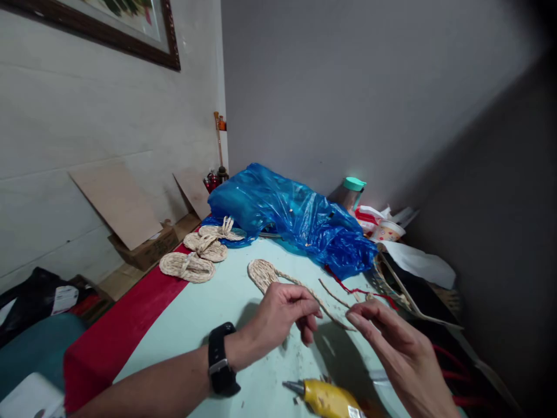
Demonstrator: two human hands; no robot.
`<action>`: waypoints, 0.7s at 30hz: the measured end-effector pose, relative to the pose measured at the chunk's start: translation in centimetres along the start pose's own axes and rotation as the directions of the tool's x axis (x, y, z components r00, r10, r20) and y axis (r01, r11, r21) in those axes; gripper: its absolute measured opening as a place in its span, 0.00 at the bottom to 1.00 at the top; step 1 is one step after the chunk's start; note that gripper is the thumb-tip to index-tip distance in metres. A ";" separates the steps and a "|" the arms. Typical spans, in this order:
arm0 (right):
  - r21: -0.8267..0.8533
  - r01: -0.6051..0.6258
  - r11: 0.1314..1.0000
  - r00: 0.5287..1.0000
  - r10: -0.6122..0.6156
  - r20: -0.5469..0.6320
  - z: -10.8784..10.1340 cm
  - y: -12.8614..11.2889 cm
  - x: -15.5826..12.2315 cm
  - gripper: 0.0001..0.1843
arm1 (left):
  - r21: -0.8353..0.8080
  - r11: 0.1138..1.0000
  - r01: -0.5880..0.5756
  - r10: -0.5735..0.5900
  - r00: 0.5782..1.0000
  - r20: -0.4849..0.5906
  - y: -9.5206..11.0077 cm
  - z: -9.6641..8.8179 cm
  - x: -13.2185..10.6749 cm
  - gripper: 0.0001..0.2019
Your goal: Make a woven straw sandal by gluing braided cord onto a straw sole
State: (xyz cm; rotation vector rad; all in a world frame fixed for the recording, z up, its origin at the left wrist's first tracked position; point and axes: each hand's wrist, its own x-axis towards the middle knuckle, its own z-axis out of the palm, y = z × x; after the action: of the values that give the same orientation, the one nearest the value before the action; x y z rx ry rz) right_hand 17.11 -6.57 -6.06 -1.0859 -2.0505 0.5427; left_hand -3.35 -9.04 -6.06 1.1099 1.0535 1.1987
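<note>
Closest in, a glue gun (324,397) is lying on the table (209,313), just below both hands. Above it, the left hand (278,319), wearing a watch (220,360), is curling its fingers and seemingly pinching a cord (292,280). That cord is trailing from a sole (262,273) lying flat just behind the hand. The right hand (391,342) is meeting the cord's free end with its fingertips; whether they are gripping is unclear. Three sandals (195,255) are sitting farther left, near a blue bag (287,215).

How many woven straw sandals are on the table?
4. Three lie grouped by the red cloth: front sandal, middle sandal, back sandal. An unfinished sandal lies beyond the left hand. The blue bag may hide more.
</note>
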 end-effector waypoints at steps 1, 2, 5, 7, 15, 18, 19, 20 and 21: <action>0.034 -0.007 0.999 1.000 0.007 0.005 -0.1 -0.5 0.0 0.15 | -0.081 0.997 0.015 -0.013 0.999 0.031 -0.1 0.2 -0.1 0.16; 0.077 -0.023 0.997 1.000 0.022 0.008 -0.1 -1.0 0.1 0.14 | -0.155 0.988 0.018 -0.010 0.999 0.050 -0.1 0.2 -0.1 0.16; 0.284 -0.135 0.949 0.989 0.144 -0.011 0.2 -2.3 0.4 0.11 | -0.325 0.946 -0.008 0.038 0.996 0.085 0.4 -0.2 -0.4 0.19; 0.401 -0.199 0.894 0.971 0.234 -0.039 0.5 -2.8 1.0 0.15 | -0.396 0.918 -0.004 0.060 0.990 0.128 1.0 -0.2 -0.6 0.24; 0.731 -0.178 0.659 0.963 0.268 -0.008 2.7 -4.9 3.3 0.14 | -0.288 0.952 -0.098 0.127 0.989 0.081 0.9 1.9 -2.2 0.20; 0.841 -0.162 0.517 0.954 0.301 -0.002 3.4 -5.7 3.2 0.14 | -0.173 0.976 -0.131 0.140 0.989 0.041 0.8 2.6 -2.6 0.22; 0.865 -0.157 0.476 0.947 0.321 -0.004 3.5 -5.9 3.2 0.14 | -0.137 0.982 -0.134 0.140 0.989 0.038 0.9 2.9 -2.7 0.23; 0.885 -0.151 0.441 0.940 0.342 -0.009 3.5 -6.1 3.3 0.14 | -0.086 0.986 -0.141 0.145 0.989 0.036 1.0 3.2 -2.8 0.24; 0.901 -0.144 0.409 0.931 0.365 -0.017 3.5 -6.2 3.4 0.14 | -0.014 0.988 -0.153 0.153 0.987 0.039 1.2 3.7 -2.8 0.25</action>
State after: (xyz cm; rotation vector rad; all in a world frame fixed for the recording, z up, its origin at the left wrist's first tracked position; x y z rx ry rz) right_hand 9.94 -7.26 -2.85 -0.7096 -1.0548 1.4129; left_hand -0.14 -12.08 -4.29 1.2189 0.9431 1.2963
